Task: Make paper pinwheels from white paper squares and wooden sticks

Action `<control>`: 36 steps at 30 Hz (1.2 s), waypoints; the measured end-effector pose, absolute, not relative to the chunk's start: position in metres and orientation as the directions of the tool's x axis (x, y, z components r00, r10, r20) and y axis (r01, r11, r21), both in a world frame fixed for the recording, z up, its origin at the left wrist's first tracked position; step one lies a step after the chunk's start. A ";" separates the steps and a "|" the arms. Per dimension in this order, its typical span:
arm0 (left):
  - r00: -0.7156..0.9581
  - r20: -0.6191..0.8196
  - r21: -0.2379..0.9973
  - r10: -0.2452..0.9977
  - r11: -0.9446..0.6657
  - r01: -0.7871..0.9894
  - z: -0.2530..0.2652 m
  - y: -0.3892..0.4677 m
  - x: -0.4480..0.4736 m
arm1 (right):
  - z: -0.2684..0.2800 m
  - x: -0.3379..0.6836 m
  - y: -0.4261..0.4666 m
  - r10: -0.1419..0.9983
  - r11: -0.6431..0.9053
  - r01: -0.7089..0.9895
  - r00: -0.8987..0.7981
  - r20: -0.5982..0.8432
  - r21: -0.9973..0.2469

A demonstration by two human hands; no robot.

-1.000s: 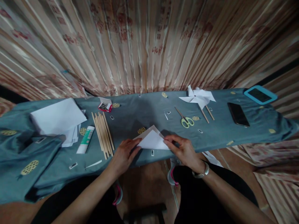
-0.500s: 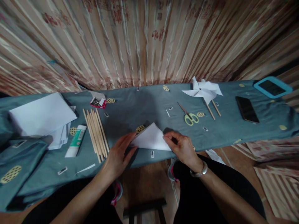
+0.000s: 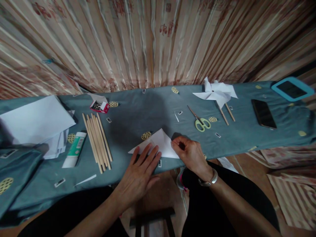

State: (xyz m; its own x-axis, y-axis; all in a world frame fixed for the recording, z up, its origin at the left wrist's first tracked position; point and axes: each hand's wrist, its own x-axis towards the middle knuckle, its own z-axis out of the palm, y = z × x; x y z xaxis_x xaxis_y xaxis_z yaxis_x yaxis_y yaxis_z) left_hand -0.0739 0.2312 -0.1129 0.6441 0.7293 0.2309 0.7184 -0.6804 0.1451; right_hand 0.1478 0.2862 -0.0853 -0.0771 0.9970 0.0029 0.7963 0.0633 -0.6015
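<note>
A sheet of white paper (image 3: 161, 141), folded into a triangle, lies near the front edge of the cloth-covered table (image 3: 138, 112). My left hand (image 3: 142, 168) rests flat on its left part, fingers spread and pointing away from me. With thumb and forefinger my right hand (image 3: 189, 149) pinches the paper's right slanted edge; its other fingers are curled in. Beyond that hand lie scissors (image 3: 201, 123) with pale green handles. Left of my left hand is a bundle of several wooden sticks (image 3: 98, 141).
White paper sheets (image 3: 37, 115), a green-and-white glue tube (image 3: 74, 149) and a small red box of metal pins (image 3: 100, 106) are on the left. Two paper pinwheels (image 3: 217, 92) on sticks, a phone (image 3: 263, 113) and a blue-framed device (image 3: 292, 89) lie right. A curtain (image 3: 140, 42) hangs behind.
My left hand has let go of the paper's left corner and now lies flat on the triangle, further right. The right hand keeps its pinch at the right edge. The view has shifted slightly.
</note>
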 end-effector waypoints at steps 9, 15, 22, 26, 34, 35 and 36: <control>0.633 0.238 0.103 0.737 -0.667 0.738 -0.114 0.232 -0.074 | -0.084 0.145 0.288 0.996 0.084 0.838 -0.070 0.046 -0.539; 0.633 0.234 0.103 0.738 -0.666 0.739 -0.114 0.233 -0.074 | -0.086 0.145 0.288 0.994 0.111 0.859 -0.087 0.071 -0.501; 0.632 0.216 0.096 0.744 -0.660 0.745 -0.115 0.233 -0.073 | -0.088 0.145 0.288 0.992 0.122 0.879 -0.100 0.071 -0.461; 0.629 0.197 0.098 0.752 -0.654 0.750 -0.116 0.233 -0.073 | -0.088 0.144 0.289 0.992 0.129 0.889 -0.109 0.070 -0.440; 0.637 0.191 0.094 0.747 -0.660 0.746 -0.115 0.234 -0.074 | -0.087 0.143 0.289 0.989 0.148 0.899 -0.126 0.082 -0.411; 0.638 0.190 0.096 0.746 -0.661 0.744 -0.115 0.234 -0.074 | -0.086 0.143 0.289 0.988 0.150 0.900 -0.127 0.084 -0.408; 0.641 0.189 0.098 0.744 -0.663 0.742 -0.115 0.234 -0.074 | -0.086 0.143 0.289 0.988 0.152 0.901 -0.128 0.086 -0.406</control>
